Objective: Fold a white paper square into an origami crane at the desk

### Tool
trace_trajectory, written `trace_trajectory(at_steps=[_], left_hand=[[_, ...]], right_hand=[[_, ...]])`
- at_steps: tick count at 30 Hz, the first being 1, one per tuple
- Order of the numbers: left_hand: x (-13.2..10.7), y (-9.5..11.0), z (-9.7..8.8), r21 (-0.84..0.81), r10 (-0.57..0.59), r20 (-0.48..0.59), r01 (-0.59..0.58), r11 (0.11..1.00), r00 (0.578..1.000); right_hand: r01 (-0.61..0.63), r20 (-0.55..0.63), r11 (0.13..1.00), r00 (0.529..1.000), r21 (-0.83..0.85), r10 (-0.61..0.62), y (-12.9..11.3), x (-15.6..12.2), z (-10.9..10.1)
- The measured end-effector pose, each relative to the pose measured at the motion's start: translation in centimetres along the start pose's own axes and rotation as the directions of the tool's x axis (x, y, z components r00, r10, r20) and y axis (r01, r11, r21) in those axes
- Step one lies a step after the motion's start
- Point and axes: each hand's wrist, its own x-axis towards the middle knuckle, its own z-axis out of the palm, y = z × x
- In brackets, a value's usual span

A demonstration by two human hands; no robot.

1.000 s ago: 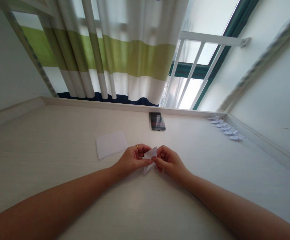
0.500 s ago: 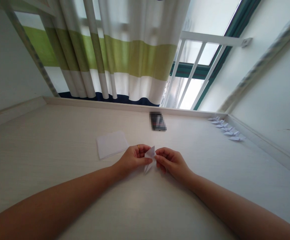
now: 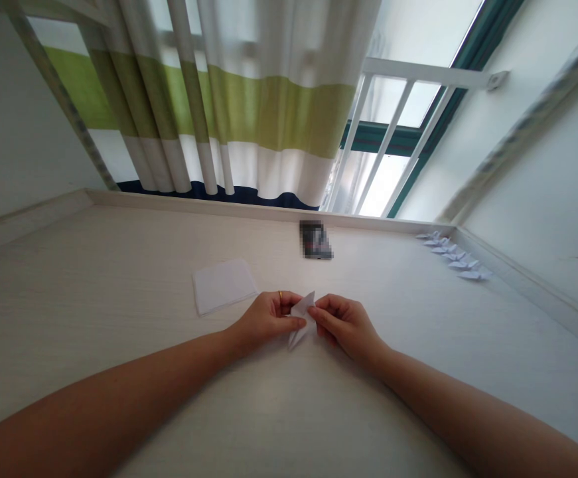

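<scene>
Between my two hands is a small piece of folded white paper (image 3: 300,308), its pointed end tipped up and a split end toward me. My left hand (image 3: 272,316), with a ring on one finger, pinches its left side, thumb on top. My right hand (image 3: 342,320) grips the right edge between thumb and fingers. Parts of the paper are hidden behind the fingers. Just beyond my left hand a stack of white paper sheets (image 3: 223,285) lies flat on the pale surface (image 3: 269,411).
Several folded white paper figures (image 3: 458,257) stand in a row at the far right, near the low border. A dark blurred-out object (image 3: 316,239) lies ahead of my hands. Beyond the raised edge (image 3: 209,207) hang a striped curtain (image 3: 289,113) and a white railing (image 3: 388,136).
My right thumb has shifted left and further onto the folded paper. The paper's upper point leans slightly more to the right. The rest of the scene looks the same, with a small camera shift.
</scene>
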Motion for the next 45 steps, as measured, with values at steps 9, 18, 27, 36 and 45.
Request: trace_trajectory(at_steps=[9,18,27,36,45], left_hand=[[0.0,-0.2,-0.1,0.086,-0.041,0.002,0.041,0.996,0.999],[-0.6,-0.1,0.4,0.505,0.195,-0.141,-0.099,0.857,0.971],[-1.3,0.2,1.1,0.784,0.371,-0.019,-0.216,0.582,0.929],[-1.2,0.0,1.0,0.791,0.383,-0.016,-0.223,0.57,0.924],[-1.0,0.0,0.9,0.696,0.3,-0.064,-0.172,0.697,0.952]], right_hand=[[0.055,0.028,0.998,0.998,0.01,-0.055,-0.3,-0.2,-0.1],[0.231,-0.026,0.925,0.968,-0.302,-0.251,-0.3,-0.6,-0.1],[0.202,-0.077,0.823,0.956,-0.531,-0.284,-0.1,-0.5,0.3],[0.157,-0.075,0.88,0.974,-0.447,-0.212,-0.7,-0.6,0.3],[0.174,-0.202,0.968,0.957,-0.18,-0.209,-0.6,-0.5,-0.1]])
